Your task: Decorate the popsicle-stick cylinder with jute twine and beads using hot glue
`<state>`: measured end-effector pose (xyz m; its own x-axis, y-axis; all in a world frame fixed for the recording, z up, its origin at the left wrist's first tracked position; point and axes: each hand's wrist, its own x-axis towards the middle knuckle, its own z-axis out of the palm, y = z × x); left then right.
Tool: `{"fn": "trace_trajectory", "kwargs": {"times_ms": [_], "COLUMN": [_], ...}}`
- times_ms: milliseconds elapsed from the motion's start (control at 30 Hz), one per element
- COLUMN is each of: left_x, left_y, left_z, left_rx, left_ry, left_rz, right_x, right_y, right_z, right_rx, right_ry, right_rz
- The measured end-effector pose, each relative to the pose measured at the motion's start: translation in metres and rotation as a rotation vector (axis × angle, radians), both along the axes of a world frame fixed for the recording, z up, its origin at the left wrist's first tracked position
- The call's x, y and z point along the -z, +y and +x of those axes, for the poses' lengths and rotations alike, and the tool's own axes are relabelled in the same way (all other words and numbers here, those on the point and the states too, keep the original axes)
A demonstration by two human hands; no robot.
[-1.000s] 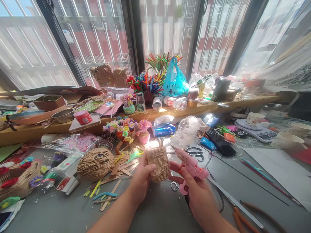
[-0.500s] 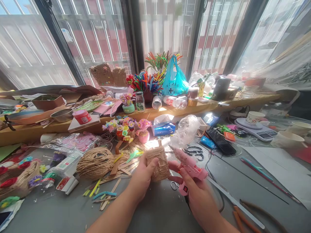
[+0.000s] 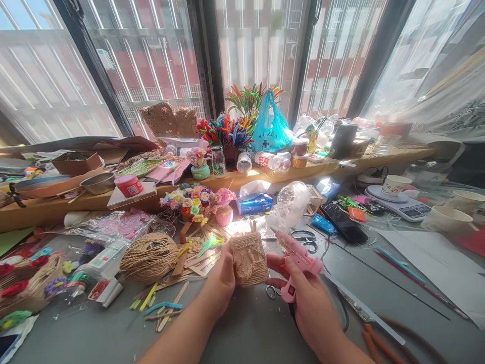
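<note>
In my left hand (image 3: 220,278) is a small block-shaped piece wrapped in twine (image 3: 249,260), held up above the middle of the grey table. Its face toward me shows rows of twine with a rougher patch in the centre. My right hand (image 3: 306,290) grips a pink hot glue gun (image 3: 301,255), its nozzle pointing up and left, a little apart from the wrapped piece. Fingers of the right hand reach to the right edge of the piece. A ball of twine (image 3: 148,257) and wooden craft sticks (image 3: 195,263) lie left of my hands.
Black-handled scissors (image 3: 305,237) and a phone (image 3: 344,222) lie beyond the glue gun. Orange-handled pliers (image 3: 373,341) and a clear glue stick (image 3: 364,308) are at right. Pipe-cleaner flowers (image 3: 224,205), a tissue pack (image 3: 255,203) and a kitchen scale (image 3: 405,205) stand farther back.
The left thumb has come off the front of the twine-wrapped piece, baring more of its face. The piece and glue gun have shifted slightly to the right.
</note>
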<state>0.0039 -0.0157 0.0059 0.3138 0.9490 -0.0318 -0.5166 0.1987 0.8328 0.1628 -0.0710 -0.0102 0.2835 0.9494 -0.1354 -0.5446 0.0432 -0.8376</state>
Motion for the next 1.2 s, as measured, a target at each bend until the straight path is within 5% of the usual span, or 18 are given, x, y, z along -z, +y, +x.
{"fn": "trace_trajectory", "kwargs": {"times_ms": [200,567,1200], "left_x": [-0.012,-0.009,0.004], "left_y": [0.005,0.014,0.024], "left_z": [-0.008,-0.007,-0.016], "left_rx": [0.235,-0.181,-0.429], "left_ry": [-0.083,0.147,0.162], "left_rz": [-0.074,-0.073,-0.028], "right_x": [-0.005,0.007,0.004], "right_y": [0.004,0.01,0.012], "right_z": [0.003,0.005,0.007], "right_rx": [0.073,0.047,0.152], "right_ry": [0.069,0.092,0.078], "right_rz": [-0.058,-0.076,-0.079]}}
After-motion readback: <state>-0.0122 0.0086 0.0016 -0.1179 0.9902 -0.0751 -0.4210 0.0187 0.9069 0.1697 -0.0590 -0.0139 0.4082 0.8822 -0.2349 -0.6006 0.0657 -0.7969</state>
